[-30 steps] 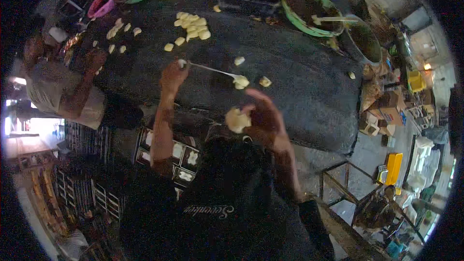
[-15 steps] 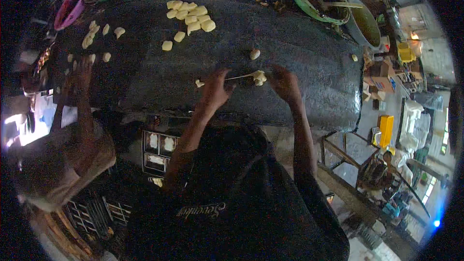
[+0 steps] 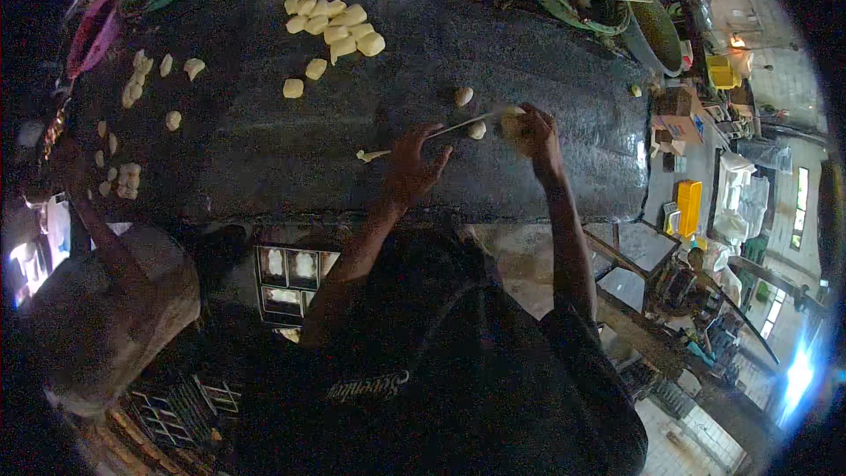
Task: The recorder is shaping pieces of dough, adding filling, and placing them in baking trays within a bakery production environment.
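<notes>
**Stick tip shifts to the right hand**

The thin stick [image 3: 463,125] now slants up to the right hand [image 3: 544,143]; half a second ago it met dough on the table [image 3: 300,154]. The left hand [image 3: 412,169] grips it, thumb spread. A blurred lump [image 3: 512,126] sits at the right fingers, grip unclear, beside a dough ball [image 3: 477,130]; probably the work is mid-piece.

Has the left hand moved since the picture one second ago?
Yes, rightward: against the dough cluster, the left hand was left of its middle; now it is beyond its right edge.
</notes>
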The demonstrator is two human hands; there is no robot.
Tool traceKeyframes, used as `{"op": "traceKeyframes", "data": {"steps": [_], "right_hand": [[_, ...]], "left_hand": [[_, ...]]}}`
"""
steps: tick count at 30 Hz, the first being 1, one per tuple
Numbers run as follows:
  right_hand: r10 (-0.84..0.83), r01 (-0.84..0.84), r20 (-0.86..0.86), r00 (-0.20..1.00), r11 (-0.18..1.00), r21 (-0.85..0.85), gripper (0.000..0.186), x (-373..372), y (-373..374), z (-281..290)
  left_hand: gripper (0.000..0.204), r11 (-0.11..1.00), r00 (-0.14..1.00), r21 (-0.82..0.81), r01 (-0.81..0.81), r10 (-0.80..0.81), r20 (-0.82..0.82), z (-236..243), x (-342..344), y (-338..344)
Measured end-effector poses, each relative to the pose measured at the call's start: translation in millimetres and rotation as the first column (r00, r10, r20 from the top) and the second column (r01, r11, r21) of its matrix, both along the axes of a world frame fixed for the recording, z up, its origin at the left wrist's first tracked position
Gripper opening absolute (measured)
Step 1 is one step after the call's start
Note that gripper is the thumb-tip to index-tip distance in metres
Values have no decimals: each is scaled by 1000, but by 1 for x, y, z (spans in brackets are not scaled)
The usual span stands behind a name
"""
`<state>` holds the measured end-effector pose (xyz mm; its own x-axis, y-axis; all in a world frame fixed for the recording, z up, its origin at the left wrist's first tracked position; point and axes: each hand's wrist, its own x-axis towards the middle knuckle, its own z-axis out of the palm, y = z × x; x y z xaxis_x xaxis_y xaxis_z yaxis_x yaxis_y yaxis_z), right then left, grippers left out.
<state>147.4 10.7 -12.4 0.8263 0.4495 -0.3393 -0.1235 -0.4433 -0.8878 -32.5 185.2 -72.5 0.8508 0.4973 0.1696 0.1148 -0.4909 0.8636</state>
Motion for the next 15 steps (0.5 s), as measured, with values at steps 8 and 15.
{"op": "traceKeyframes", "data": {"steps": [8,15], "right_hand": [[673,-609,124,729,720,-332,47,-78,83,-60],[388,-308,-268,882,904,297,39,-61,21,4]], "left_hand": [[30,711,753,-572,-409,617,227,-59,-85,92],[54,938,627,286,-198,345,-698,22,-131,86]]}}
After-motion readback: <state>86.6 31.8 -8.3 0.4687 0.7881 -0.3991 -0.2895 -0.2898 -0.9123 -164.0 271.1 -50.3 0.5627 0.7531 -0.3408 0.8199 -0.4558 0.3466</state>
